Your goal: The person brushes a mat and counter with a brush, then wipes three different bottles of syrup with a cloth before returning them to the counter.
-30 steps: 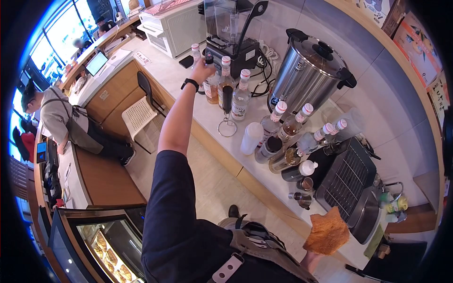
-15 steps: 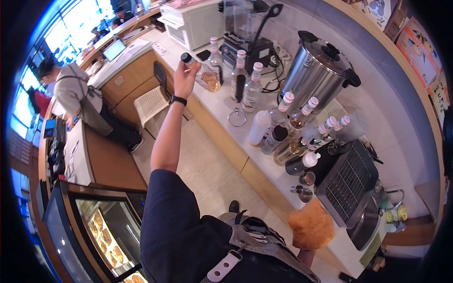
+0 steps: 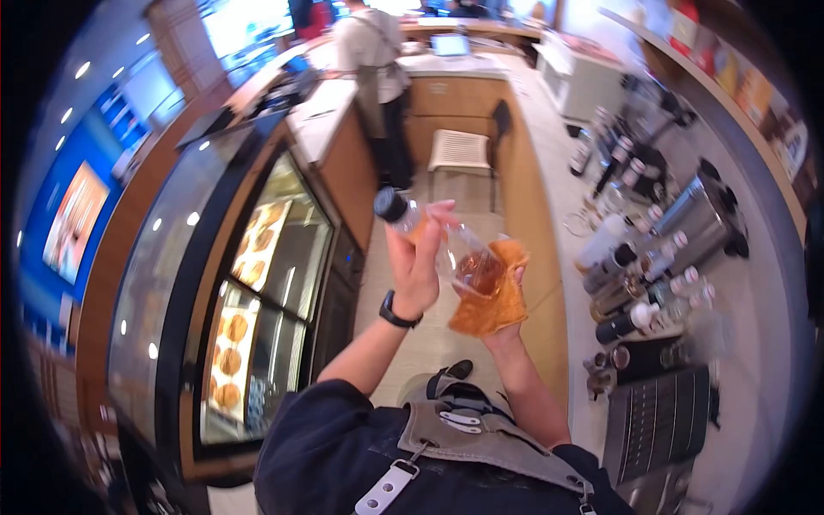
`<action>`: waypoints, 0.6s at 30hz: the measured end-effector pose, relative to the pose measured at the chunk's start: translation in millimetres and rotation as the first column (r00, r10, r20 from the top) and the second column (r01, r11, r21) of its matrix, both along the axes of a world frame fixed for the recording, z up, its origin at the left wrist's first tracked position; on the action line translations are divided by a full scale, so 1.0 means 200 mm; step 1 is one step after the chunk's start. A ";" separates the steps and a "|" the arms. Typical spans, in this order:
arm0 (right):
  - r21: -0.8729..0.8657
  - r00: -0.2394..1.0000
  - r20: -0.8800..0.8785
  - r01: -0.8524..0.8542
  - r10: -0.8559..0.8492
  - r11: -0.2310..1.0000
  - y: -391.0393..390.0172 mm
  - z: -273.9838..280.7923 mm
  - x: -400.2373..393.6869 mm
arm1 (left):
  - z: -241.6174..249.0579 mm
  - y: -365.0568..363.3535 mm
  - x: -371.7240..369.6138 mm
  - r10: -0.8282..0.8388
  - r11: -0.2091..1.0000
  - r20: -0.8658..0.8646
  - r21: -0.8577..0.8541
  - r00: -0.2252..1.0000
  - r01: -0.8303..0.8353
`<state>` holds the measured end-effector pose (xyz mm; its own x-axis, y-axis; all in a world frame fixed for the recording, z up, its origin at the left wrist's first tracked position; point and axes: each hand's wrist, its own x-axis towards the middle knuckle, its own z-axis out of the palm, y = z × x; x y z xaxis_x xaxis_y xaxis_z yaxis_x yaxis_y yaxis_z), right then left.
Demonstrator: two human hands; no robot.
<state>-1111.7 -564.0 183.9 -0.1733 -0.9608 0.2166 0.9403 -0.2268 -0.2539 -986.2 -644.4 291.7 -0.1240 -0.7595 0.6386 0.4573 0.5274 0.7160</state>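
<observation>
My left hand (image 3: 415, 268), with a black band on the wrist, is closed round the neck end of a clear bottle (image 3: 479, 271). The bottle tilts over the floor, its black cap (image 3: 390, 205) at the upper left and amber liquid pooled toward its base. An orange cloth (image 3: 487, 313) lies against the base and lower side of the bottle. My right hand (image 3: 507, 333) grips that cloth from behind, and most of its fingers are hidden by it.
Several bottles (image 3: 635, 318), a steel urn (image 3: 699, 215) and a dish rack (image 3: 657, 425) line the counter on the right. A lit food display case (image 3: 257, 309) stands at left. Ahead are a chair (image 3: 460, 150) and a person in an apron (image 3: 375, 77).
My left hand has brought the bottle from over the counter to in front of me. The cloth in my right hand has risen to meet the bottle. My view has turned left.
</observation>
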 end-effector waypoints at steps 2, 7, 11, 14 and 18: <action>0.056 0.988 -0.039 -0.145 0.147 0.988 0.08 -0.08 0.13 | -0.09 0.22 0.22 0.053 0.994 0.008 -0.095 0.999 -0.052; 0.311 0.763 0.049 -0.624 0.644 0.716 0.40 -0.10 0.46 | -0.09 0.79 0.63 0.145 0.942 0.045 -0.313 0.988 -0.124; 0.190 0.730 0.048 -0.677 0.682 0.711 0.61 -0.26 0.70 | -0.13 1.11 0.85 0.442 0.888 -0.094 -0.096 0.892 -0.450; 0.254 0.881 -0.025 -0.452 0.473 0.855 0.85 -0.06 0.96 | -0.06 1.37 0.95 0.643 0.735 -0.141 -0.160 0.753 -0.658; 0.195 0.955 -0.082 -0.265 0.285 0.944 1.09 -0.05 1.17 | 0.04 1.59 1.10 0.756 0.621 -0.250 -0.019 0.605 -0.783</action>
